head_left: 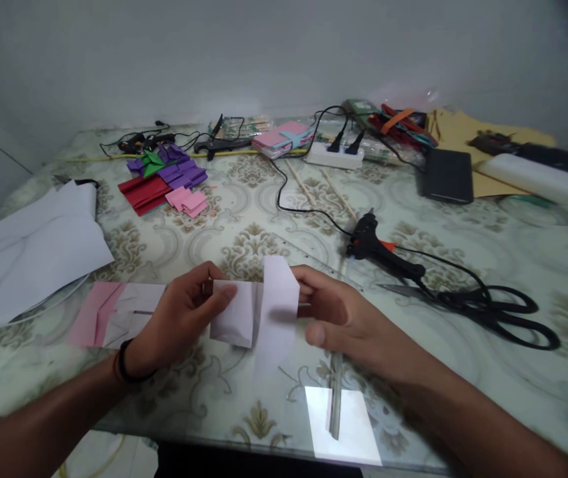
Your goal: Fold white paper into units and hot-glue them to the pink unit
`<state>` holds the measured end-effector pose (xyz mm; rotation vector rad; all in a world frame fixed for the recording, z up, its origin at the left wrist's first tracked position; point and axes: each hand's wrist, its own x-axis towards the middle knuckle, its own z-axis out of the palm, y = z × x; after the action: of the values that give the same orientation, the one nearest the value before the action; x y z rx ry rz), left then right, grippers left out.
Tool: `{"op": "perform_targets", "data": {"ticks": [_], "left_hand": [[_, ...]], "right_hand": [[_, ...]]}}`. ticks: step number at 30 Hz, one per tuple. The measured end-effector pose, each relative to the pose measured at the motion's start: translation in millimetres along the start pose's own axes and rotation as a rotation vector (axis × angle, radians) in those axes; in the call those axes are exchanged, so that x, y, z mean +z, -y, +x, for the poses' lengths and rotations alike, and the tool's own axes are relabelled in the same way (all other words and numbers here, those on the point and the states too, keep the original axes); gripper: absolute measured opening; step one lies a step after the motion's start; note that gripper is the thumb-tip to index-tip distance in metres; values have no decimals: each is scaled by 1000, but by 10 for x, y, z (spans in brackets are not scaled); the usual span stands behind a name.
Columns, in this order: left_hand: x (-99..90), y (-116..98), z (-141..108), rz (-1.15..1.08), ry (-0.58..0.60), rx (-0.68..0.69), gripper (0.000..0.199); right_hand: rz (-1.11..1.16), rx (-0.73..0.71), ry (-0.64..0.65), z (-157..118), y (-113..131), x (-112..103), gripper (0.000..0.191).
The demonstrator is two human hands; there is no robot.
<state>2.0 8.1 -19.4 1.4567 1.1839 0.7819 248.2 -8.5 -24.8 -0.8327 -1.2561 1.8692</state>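
Pinched between the thumb and fingers of my left hand (177, 318) is a folded white paper (234, 322), held just above the table. Its right part stands up as a tall flap. My right hand (346, 312) is at that flap, fingertips curled behind its edge and partly hidden, the thumb apart and not pressing on the paper. A black band circles my left wrist. Beside the left hand lies a folded pink and white paper (97, 315), partly covered by that hand.
To the right lie a black glue gun (383, 249) and scissors (493, 312). Folded coloured papers (164, 176) sit at the back left, white sheets (40, 245) at the left. A power strip (336, 156), thin sticks (338, 192) and a black box (447, 176) are further back. Cords cross the table.
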Motion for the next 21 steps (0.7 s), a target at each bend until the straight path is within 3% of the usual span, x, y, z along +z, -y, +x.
{"op": "perform_targets", "data": {"ticks": [5, 10, 16, 21], "left_hand": [[15, -23, -19, -11, 95, -42, 29], [39, -14, -9, 87, 270, -57, 17], [34, 21, -2, 162, 164, -19, 17], [13, 8, 3, 89, 160, 4, 16]], "right_hand": [[-239, 91, -157, 31, -55, 75, 32], [-438, 89, -211, 33, -122, 169, 34], [-422, -27, -279, 31, -116, 178, 19], [-367, -135, -273, 1, -83, 140, 14]]}}
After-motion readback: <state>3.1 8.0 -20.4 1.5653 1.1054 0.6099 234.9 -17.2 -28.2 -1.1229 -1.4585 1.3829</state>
